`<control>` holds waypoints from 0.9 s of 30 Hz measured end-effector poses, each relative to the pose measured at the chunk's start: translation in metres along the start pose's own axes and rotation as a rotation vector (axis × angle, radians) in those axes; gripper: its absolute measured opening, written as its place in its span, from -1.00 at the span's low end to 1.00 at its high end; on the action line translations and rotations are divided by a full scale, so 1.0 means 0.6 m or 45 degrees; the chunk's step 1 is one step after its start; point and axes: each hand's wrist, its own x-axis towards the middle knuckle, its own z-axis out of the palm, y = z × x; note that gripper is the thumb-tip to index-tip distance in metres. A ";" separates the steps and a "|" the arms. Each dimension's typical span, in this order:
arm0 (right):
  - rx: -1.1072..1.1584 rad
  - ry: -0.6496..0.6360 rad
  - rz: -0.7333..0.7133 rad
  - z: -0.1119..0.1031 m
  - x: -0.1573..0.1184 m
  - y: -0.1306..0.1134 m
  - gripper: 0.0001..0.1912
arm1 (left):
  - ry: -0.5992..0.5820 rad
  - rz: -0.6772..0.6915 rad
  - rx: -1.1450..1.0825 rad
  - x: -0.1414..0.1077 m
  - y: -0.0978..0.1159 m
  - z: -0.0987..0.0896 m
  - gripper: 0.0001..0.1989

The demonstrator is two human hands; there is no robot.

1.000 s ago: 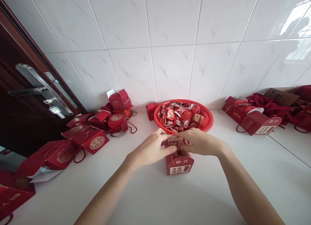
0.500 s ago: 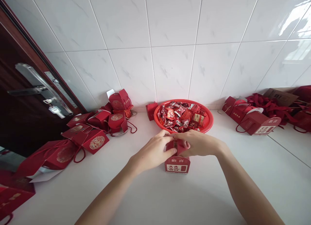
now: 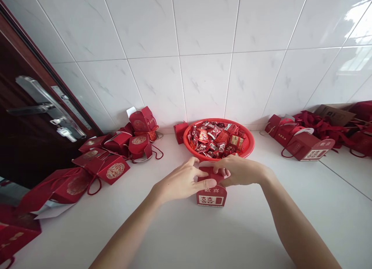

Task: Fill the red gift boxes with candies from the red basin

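A small red gift box (image 3: pixel 211 199) with white Chinese lettering stands upright on the white countertop in front of me. My left hand (image 3: pixel 186 180) grips it from the left, thumb across the front top edge and fingers along the top. From the right, my right hand (image 3: pixel 240 170) holds its upper side with curled fingers, partly hiding the top panel. Just behind the box sits a red plastic basket (image 3: pixel 250 147) full of wrapped candies (image 3: pixel 213 135). Both hands are close to the basket's near rim.
Several red gift boxes (image 3: pixel 116 170) lie on the left, some with cord handles. On the right are more boxes (image 3: pixel 310 147) beside a heap of red ribbon-like material (image 3: pixel 316 125). One small box (image 3: pixel 180 132) touches the tiled wall. A dark door (image 3: pixel 17 137) with keys (image 3: pixel 66 133) stands left.
My left thumb has slid right across the box's front top edge. My right fingers have shifted on the top, and more of its red panel shows. The box stays in place.
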 end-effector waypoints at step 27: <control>-0.025 0.039 0.178 -0.016 -0.025 0.006 -0.89 | 0.130 -0.033 0.202 0.014 0.005 0.012 -0.56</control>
